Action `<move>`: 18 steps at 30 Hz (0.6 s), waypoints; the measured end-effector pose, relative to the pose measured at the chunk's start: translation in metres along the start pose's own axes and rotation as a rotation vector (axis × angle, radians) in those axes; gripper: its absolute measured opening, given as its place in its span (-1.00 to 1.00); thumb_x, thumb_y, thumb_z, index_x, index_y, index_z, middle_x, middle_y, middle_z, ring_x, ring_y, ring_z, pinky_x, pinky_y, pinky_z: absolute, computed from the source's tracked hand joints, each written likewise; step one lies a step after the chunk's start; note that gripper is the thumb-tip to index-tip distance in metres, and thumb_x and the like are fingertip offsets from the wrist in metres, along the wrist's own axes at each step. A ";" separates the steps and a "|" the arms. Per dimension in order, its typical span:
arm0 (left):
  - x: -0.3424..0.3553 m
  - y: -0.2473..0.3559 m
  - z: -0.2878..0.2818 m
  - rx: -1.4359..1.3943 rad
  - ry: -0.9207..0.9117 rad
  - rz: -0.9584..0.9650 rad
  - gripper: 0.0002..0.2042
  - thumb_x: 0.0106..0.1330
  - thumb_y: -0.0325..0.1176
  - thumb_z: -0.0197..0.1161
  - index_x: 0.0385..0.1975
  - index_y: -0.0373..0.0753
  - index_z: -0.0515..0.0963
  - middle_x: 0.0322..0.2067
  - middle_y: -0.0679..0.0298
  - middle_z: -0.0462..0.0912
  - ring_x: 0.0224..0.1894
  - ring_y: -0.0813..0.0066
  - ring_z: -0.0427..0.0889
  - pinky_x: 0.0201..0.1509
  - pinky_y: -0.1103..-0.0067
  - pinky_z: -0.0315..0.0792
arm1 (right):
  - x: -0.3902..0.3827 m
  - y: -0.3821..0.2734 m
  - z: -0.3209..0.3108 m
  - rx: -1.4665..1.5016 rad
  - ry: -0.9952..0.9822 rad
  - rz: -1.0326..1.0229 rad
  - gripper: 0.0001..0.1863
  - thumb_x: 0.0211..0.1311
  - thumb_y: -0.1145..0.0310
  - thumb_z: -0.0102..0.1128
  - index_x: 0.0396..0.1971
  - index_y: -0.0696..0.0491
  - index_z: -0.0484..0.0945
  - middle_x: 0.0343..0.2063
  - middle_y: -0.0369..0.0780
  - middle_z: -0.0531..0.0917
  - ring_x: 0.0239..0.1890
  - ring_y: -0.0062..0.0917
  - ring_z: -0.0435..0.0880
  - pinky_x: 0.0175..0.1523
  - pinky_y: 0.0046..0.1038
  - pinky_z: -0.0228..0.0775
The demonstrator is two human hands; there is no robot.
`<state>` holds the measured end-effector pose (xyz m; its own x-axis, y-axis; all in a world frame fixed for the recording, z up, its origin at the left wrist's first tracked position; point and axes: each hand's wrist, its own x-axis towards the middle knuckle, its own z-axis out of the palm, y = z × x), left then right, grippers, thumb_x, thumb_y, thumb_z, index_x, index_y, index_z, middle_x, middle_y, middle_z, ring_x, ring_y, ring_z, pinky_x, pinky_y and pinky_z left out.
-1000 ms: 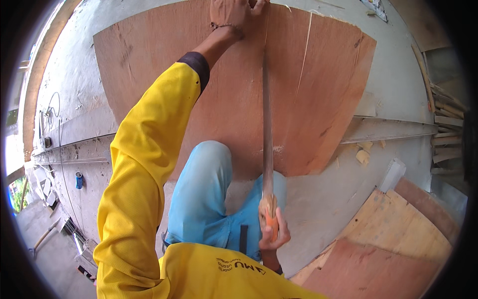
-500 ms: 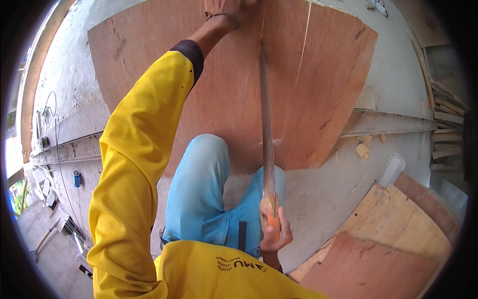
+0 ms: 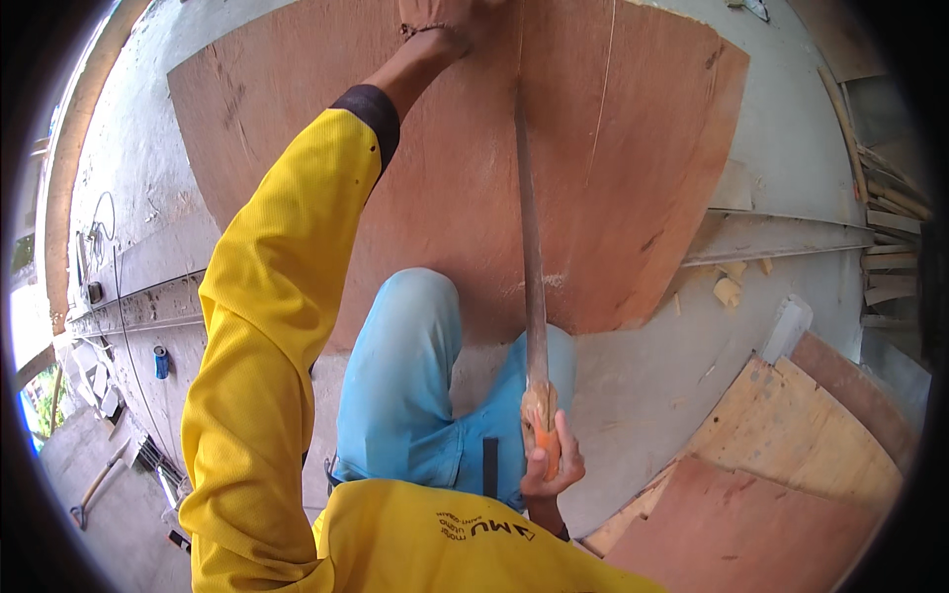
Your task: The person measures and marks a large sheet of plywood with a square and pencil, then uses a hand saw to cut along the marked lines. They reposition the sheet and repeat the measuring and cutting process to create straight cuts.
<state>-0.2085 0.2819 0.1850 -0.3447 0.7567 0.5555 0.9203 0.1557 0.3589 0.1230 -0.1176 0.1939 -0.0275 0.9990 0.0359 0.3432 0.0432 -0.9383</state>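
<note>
Board [image 3: 652,188]: reddish-brown sheet before the knees; its far edge runs partly out of view.
Near edge: the left knee [image 3: 423,287] overlaps it in view; the right knee [image 3: 560,356] sits beside the handsaw [image 3: 529,222].
Blade: points away from the body across the board, its far end in line with a thin cut line [image 3: 521,44].
Right hand [image 3: 552,472]: clamped around the orange handle [image 3: 546,442], past the near edge.
Left hand [image 3: 447,14]: on the board, left of the cut line; the upper border hides its fingers, so I cannot tell how they are set.
Hands: well apart.
Room on the right: grey floor [image 3: 633,395] stretches from the board to the plywood sheets [image 3: 732,529]; small offcuts [image 3: 728,291] lie near the board's right corner.
Room on the left: a blue can [image 3: 161,362] stands well apart from the board.
Since a second ago: the pale slit [image 3: 605,94] right of the cut has narrowed from a gap to a thin line; the view has shifted, cutting off more of the left hand; the right hand's grip is unchanged.
</note>
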 end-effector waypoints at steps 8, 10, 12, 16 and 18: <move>0.005 -0.023 0.004 0.000 0.094 0.062 -0.56 0.31 0.12 0.22 -0.62 -0.13 0.58 -0.59 0.16 0.65 -0.45 0.15 0.63 -0.12 0.25 0.39 | 0.170 -0.001 0.107 0.071 0.009 -0.174 -0.39 0.42 0.09 0.07 0.22 0.30 0.48 0.13 0.02 0.63 0.18 -0.18 0.62 0.26 -0.29 0.44; -0.010 -0.017 0.000 0.018 0.038 0.030 -0.56 0.31 0.11 0.23 -0.64 -0.13 0.58 -0.58 0.16 0.65 -0.46 0.15 0.62 -0.12 0.25 0.40 | 0.115 0.002 0.074 0.022 -0.010 -0.089 -0.38 0.41 0.08 0.07 0.21 0.33 0.47 0.10 0.06 0.63 0.15 -0.17 0.64 0.24 -0.27 0.45; 0.011 -0.014 -0.004 0.027 0.055 0.029 -0.56 0.31 0.10 0.23 -0.65 -0.13 0.58 -0.57 0.16 0.66 -0.46 0.15 0.62 -0.12 0.25 0.40 | 0.051 -0.004 0.031 -0.006 -0.029 -0.028 -0.35 0.41 0.06 0.04 0.15 0.41 0.47 -0.02 0.13 0.68 0.02 -0.15 0.72 0.14 -0.24 0.55; 0.002 -0.011 -0.004 0.036 0.009 0.003 -0.55 0.31 0.12 0.21 -0.64 -0.12 0.58 -0.56 0.15 0.67 -0.42 0.14 0.65 -0.08 0.25 0.41 | 0.010 -0.017 0.001 0.012 -0.015 -0.016 -0.35 0.41 0.04 0.04 0.10 0.42 0.50 -0.09 0.14 0.70 -0.08 -0.13 0.77 0.02 -0.26 0.63; 0.007 -0.001 -0.005 0.036 0.014 -0.003 -0.54 0.32 0.13 0.20 -0.64 -0.12 0.59 -0.55 0.15 0.68 -0.40 0.15 0.66 -0.07 0.25 0.41 | 0.069 -0.001 0.035 -0.019 -0.023 -0.067 -0.37 0.43 0.07 0.02 0.17 0.39 0.47 0.00 0.13 0.67 0.02 -0.15 0.73 0.11 -0.28 0.57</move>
<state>-0.2125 0.2842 0.1920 -0.3494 0.7476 0.5648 0.9253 0.1806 0.3334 0.0877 -0.0489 0.1854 -0.0723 0.9933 0.0906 0.3581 0.1106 -0.9271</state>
